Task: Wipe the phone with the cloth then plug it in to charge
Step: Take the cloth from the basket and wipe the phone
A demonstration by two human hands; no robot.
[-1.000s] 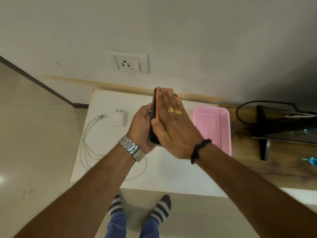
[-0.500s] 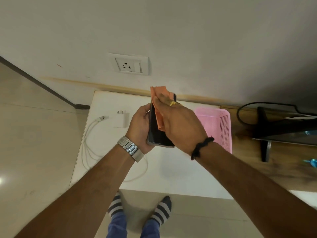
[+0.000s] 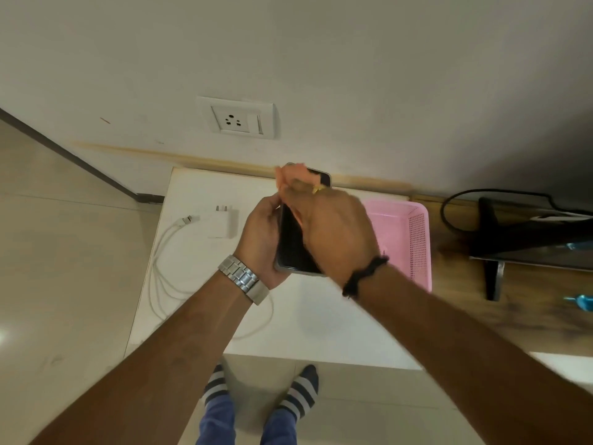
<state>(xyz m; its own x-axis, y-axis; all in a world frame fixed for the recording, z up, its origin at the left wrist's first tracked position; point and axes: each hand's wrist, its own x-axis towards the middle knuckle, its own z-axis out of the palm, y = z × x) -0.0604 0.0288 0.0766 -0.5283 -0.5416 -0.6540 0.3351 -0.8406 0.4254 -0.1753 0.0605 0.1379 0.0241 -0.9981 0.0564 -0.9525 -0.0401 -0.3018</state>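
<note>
My left hand (image 3: 261, 242) holds a dark phone (image 3: 293, 248) upright above the white table (image 3: 321, 332), screen facing me. My right hand (image 3: 333, 226) lies over the screen, pressing an orange cloth (image 3: 293, 175) against its upper part; the cloth sticks out at the phone's top and looks blurred. A white charger adapter (image 3: 221, 221) lies on the table to the left, with its white cable (image 3: 167, 261) coiled beside it and running under my left wrist. A wall socket (image 3: 236, 118) sits in the wall above the table.
A pink plastic basket (image 3: 414, 239) stands on the table just right of my hands. Further right, a wooden surface (image 3: 465, 284) carries a dark monitor stand (image 3: 526, 239) with a black cable. My feet in striped socks (image 3: 298, 393) stand below the table's front edge.
The phone turned from edge-on to screen facing me. My right hand went from flat against it to pressing the orange cloth on the screen's upper part.
</note>
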